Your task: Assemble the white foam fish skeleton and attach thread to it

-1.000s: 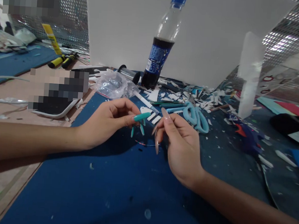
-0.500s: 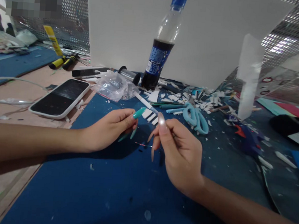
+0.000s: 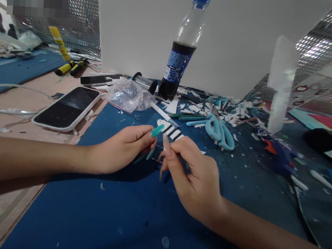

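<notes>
My left hand point(image 3: 133, 147), with long teal nails, is closed in a pinch at the middle of the blue mat point(image 3: 100, 211). Facing it, my right hand point(image 3: 192, 172), with long beige nails, also pinches thumb against fingers. A small gap parts the two hands, and a faint thin line shows in it. What either pinch holds is too fine to make out. Below the gap shows a thin pinkish strand point(image 3: 156, 160). Just beyond my fingertips lies a white piece with dark stripes point(image 3: 168, 129), rounded at one end and partly hidden by my right hand.
Behind the hands are light-blue scissors point(image 3: 219, 132), a cola bottle point(image 3: 178, 61), a clear spool point(image 3: 144, 83), a plastic bag point(image 3: 126, 95) and white scraps point(image 3: 237, 112). A phone point(image 3: 67, 108) lies left; a glue gun point(image 3: 279, 155) lies right. A white board point(image 3: 231, 42) stands behind.
My right hand has moved left and slightly down, closer to my left hand. My left hand has shifted slightly right. More of the striped white piece now shows.
</notes>
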